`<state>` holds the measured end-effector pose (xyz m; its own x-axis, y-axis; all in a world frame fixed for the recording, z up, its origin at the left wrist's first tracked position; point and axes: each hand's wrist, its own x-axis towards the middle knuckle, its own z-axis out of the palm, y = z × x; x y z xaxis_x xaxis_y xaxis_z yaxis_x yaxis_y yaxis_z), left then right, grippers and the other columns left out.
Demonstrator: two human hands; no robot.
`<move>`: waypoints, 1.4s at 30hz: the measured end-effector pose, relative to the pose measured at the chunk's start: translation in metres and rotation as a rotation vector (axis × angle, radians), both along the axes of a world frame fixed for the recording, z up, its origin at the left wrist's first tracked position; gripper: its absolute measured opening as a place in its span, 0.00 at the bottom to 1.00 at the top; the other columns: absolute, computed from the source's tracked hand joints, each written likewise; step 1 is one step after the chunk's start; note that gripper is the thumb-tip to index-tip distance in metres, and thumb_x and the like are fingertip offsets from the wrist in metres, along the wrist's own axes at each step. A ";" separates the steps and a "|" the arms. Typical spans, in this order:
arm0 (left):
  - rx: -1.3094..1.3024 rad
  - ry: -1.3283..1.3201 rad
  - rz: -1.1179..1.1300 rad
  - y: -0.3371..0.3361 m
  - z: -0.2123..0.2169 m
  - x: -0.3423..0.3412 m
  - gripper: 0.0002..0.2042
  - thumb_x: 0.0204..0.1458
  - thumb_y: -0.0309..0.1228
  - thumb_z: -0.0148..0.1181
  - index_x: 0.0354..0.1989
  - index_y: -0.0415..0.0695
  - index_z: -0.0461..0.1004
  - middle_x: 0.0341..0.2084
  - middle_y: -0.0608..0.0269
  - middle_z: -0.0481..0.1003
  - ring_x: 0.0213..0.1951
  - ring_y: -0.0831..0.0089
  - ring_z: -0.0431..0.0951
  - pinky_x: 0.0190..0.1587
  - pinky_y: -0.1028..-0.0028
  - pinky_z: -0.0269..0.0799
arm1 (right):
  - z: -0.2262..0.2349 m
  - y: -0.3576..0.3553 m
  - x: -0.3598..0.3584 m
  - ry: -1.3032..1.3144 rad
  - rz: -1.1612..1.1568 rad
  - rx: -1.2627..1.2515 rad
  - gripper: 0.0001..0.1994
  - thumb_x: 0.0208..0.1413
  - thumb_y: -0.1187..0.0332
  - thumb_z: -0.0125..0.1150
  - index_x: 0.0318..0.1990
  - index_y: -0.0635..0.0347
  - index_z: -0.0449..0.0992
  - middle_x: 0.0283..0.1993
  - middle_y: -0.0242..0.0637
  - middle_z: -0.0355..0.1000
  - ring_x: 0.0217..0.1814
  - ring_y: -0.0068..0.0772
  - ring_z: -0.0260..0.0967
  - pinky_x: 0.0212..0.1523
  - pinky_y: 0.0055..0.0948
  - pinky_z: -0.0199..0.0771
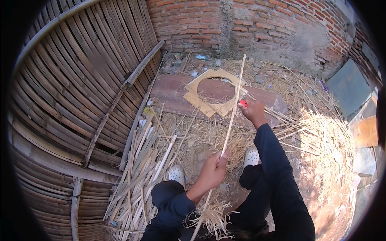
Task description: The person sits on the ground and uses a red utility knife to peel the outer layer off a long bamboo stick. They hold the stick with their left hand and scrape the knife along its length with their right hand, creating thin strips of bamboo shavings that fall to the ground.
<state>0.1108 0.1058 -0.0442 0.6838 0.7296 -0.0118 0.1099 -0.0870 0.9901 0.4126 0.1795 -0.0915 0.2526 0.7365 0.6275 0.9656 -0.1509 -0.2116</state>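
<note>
A long, pale bamboo strip (230, 125) runs slantwise from near my lap up toward the brick wall. My left hand (212, 170) is closed around its lower part, thumb along the top. Farther up, my right hand (254, 112) grips a small red-handled knife (243, 103) right beside the strip; its blade is too small to make out. Thin curled shavings (213, 219) bunch around the strip's near end at my lap. Just beyond the right hand lies a tan board with a large round hole (194, 89), partly crossed by the strip.
Loose bamboo strips (134, 176) are heaped at the left, beside a slatted bamboo wall (92, 76). A brown plank (169, 90) lies under the holed board. More shavings (325, 136) cover the ground at right. A brick wall (189, 24) closes the far side.
</note>
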 end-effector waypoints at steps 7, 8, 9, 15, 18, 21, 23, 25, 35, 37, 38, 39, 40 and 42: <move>-0.101 0.026 -0.025 0.003 -0.006 -0.010 0.14 0.63 0.32 0.44 0.50 0.39 0.71 0.14 0.83 0.55 0.16 0.92 0.51 0.19 0.83 0.46 | 0.042 -0.028 -0.038 2.032 0.578 -0.585 0.35 0.55 0.28 0.27 0.14 0.50 0.52 0.09 0.22 0.45 0.07 0.15 0.38 0.07 0.19 0.37; -0.123 0.022 -0.037 0.001 -0.004 -0.013 0.14 0.63 0.32 0.43 0.50 0.39 0.71 0.14 0.83 0.55 0.16 0.92 0.51 0.18 0.83 0.46 | 0.047 -0.035 -0.042 1.993 0.553 -0.560 0.35 0.55 0.28 0.27 0.14 0.50 0.52 0.09 0.22 0.45 0.07 0.15 0.38 0.07 0.19 0.37; -0.143 0.019 -0.049 0.001 -0.003 -0.014 0.14 0.63 0.33 0.43 0.50 0.39 0.70 0.14 0.83 0.55 0.16 0.92 0.51 0.18 0.83 0.45 | 0.050 -0.039 -0.043 1.953 0.529 -0.532 0.35 0.55 0.29 0.27 0.14 0.50 0.53 0.09 0.22 0.46 0.07 0.15 0.38 0.07 0.19 0.37; -0.153 -0.021 0.019 0.007 0.000 -0.017 0.14 0.63 0.33 0.44 0.48 0.38 0.72 0.16 0.80 0.58 0.19 0.89 0.56 0.22 0.81 0.52 | 0.044 -0.061 -0.060 0.525 0.296 -0.235 0.30 0.58 0.41 0.45 0.19 0.61 0.71 0.13 0.45 0.63 0.15 0.47 0.61 0.22 0.43 0.63; -0.214 -0.032 0.056 0.011 0.005 -0.024 0.14 0.63 0.33 0.44 0.47 0.38 0.72 0.17 0.79 0.59 0.20 0.89 0.57 0.23 0.81 0.53 | 0.057 -0.072 -0.106 0.268 0.399 -0.210 0.30 0.55 0.39 0.48 0.17 0.58 0.72 0.14 0.44 0.66 0.16 0.49 0.64 0.20 0.42 0.64; -0.201 -0.039 0.027 0.012 0.015 -0.024 0.14 0.63 0.33 0.43 0.48 0.37 0.71 0.18 0.80 0.59 0.21 0.90 0.57 0.23 0.82 0.53 | 0.056 -0.078 -0.125 0.146 0.438 -0.326 0.28 0.51 0.38 0.51 0.17 0.55 0.70 0.14 0.40 0.66 0.18 0.48 0.67 0.19 0.41 0.64; -0.080 -0.029 0.069 0.009 0.007 -0.027 0.14 0.62 0.32 0.44 0.48 0.37 0.70 0.16 0.76 0.62 0.19 0.87 0.59 0.22 0.79 0.55 | 0.056 -0.073 -0.124 0.069 0.428 -0.245 0.28 0.50 0.37 0.52 0.17 0.54 0.70 0.14 0.39 0.66 0.17 0.47 0.67 0.18 0.41 0.64; 0.047 0.038 0.108 0.009 0.009 -0.027 0.13 0.61 0.31 0.45 0.49 0.38 0.69 0.15 0.68 0.63 0.17 0.82 0.61 0.21 0.76 0.56 | 0.057 -0.064 -0.118 0.018 0.393 -0.200 0.28 0.49 0.36 0.53 0.17 0.53 0.72 0.14 0.38 0.67 0.15 0.44 0.67 0.17 0.40 0.63; 0.296 0.218 0.151 0.001 0.027 -0.041 0.12 0.59 0.28 0.46 0.47 0.37 0.70 0.14 0.56 0.63 0.18 0.70 0.64 0.21 0.70 0.58 | 0.043 -0.028 -0.101 0.087 0.290 -0.180 0.27 0.50 0.37 0.53 0.19 0.53 0.75 0.15 0.39 0.70 0.17 0.43 0.70 0.19 0.39 0.67; 0.287 0.221 0.119 -0.002 0.022 -0.043 0.11 0.59 0.28 0.47 0.47 0.37 0.70 0.12 0.62 0.60 0.16 0.80 0.59 0.20 0.74 0.55 | 0.041 -0.024 -0.083 0.128 0.202 -0.226 0.27 0.50 0.37 0.53 0.19 0.53 0.75 0.15 0.39 0.70 0.17 0.44 0.70 0.19 0.40 0.67; 0.292 0.231 0.104 -0.001 0.019 -0.046 0.11 0.59 0.28 0.47 0.46 0.37 0.70 0.12 0.62 0.60 0.16 0.79 0.59 0.20 0.74 0.55 | 0.042 -0.028 -0.083 0.124 0.219 -0.252 0.27 0.50 0.37 0.53 0.19 0.53 0.75 0.15 0.39 0.70 0.17 0.45 0.69 0.19 0.40 0.67; 0.296 0.247 0.096 0.002 0.019 -0.047 0.11 0.59 0.27 0.47 0.46 0.37 0.70 0.12 0.61 0.60 0.16 0.79 0.59 0.20 0.73 0.56 | 0.041 -0.030 -0.085 0.122 0.243 -0.278 0.27 0.50 0.37 0.53 0.19 0.53 0.75 0.15 0.39 0.70 0.17 0.45 0.69 0.20 0.41 0.67; 0.284 0.235 0.110 0.003 0.019 -0.047 0.11 0.59 0.28 0.47 0.47 0.36 0.70 0.12 0.63 0.60 0.16 0.80 0.59 0.20 0.74 0.55 | 0.039 -0.038 -0.099 0.113 0.340 -0.256 0.28 0.50 0.36 0.52 0.18 0.54 0.73 0.14 0.40 0.69 0.16 0.46 0.69 0.19 0.41 0.66; 0.261 0.210 0.129 0.004 0.020 -0.049 0.12 0.60 0.28 0.47 0.47 0.36 0.70 0.12 0.67 0.61 0.16 0.82 0.58 0.19 0.76 0.53 | 0.036 -0.053 -0.133 0.099 0.525 -0.211 0.30 0.50 0.36 0.50 0.15 0.55 0.68 0.13 0.42 0.66 0.16 0.46 0.67 0.18 0.42 0.63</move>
